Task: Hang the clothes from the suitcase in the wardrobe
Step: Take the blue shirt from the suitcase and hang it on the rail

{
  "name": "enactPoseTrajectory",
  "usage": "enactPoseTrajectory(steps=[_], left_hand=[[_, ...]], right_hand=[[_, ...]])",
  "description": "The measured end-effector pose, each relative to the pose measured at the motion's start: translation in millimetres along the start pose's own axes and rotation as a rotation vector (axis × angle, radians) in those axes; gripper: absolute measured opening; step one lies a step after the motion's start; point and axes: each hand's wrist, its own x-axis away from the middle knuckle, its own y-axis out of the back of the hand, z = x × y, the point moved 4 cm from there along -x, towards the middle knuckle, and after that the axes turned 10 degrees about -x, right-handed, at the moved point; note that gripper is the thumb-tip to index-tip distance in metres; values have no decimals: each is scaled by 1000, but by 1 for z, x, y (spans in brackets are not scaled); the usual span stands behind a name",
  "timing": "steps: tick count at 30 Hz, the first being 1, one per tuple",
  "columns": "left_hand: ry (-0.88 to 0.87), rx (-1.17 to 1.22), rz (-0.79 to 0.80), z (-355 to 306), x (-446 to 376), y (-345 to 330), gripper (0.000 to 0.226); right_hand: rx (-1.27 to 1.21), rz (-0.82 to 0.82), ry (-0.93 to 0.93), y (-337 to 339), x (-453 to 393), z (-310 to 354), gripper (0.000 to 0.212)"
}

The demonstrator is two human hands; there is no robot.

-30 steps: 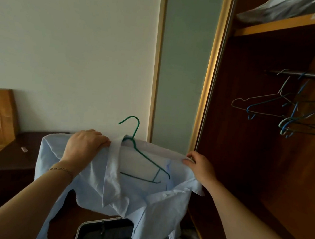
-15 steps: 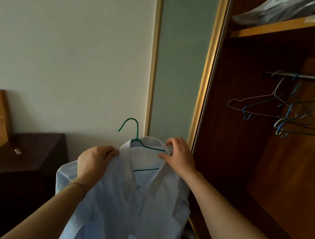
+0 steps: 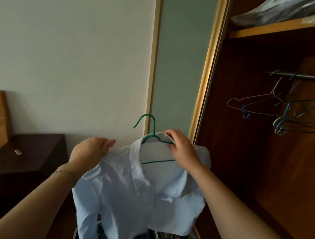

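The step in hand looks like seating the light blue shirt [image 3: 139,192] on the green hanger [image 3: 152,136], held low in the centre of the frame beside the open wardrobe [image 3: 253,166]. The right hand [image 3: 183,150] pinches collar and hanger wire together, fingers curled round both; the left hand [image 3: 91,149] grips the shirt's shoulder at centre left. The shirt hangs creased, collar spread, front open. Next, probably, the hook must be lifted to the rail [image 3: 297,75] at upper right, among the empty hangers [image 3: 286,113].
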Motion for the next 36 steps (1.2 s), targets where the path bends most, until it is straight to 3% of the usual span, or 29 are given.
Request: enactPoseTrajectory(steps=[2,4,6,10,14,20,24,28,32,36], left_hand=[[-47,5,-44,-16,4,5,37],[-206,-45,33,-40,10,-1,37],[-300,-127,138,-53,14,-13,20],[-310,141,257,-78,18,-21,37],[-384,331,280,-114,24,-25,35],[-361,306,345,-138,11,-33,23],[-647,213,423,-199,38,-32,22],[-759,367,445,-250,57,-35,10],[-770,538,462,-307,77,-32,26],[-776,546,415,-366,90,-29,17]], right_hand=[[-13,-32,-23,6,0,2,34],[-4,-78,-50,16,1,2,39],[34,-69,-63,28,5,0,43],[181,-90,-51,51,22,4,48],[146,-55,-206,76,41,3,43],[156,-189,-367,138,76,-6,42],[177,-262,-457,180,97,-7,40],[389,-317,-492,225,122,-4,37],[858,-526,-560,272,148,5,33],[609,-607,-753,306,164,-4,45]])
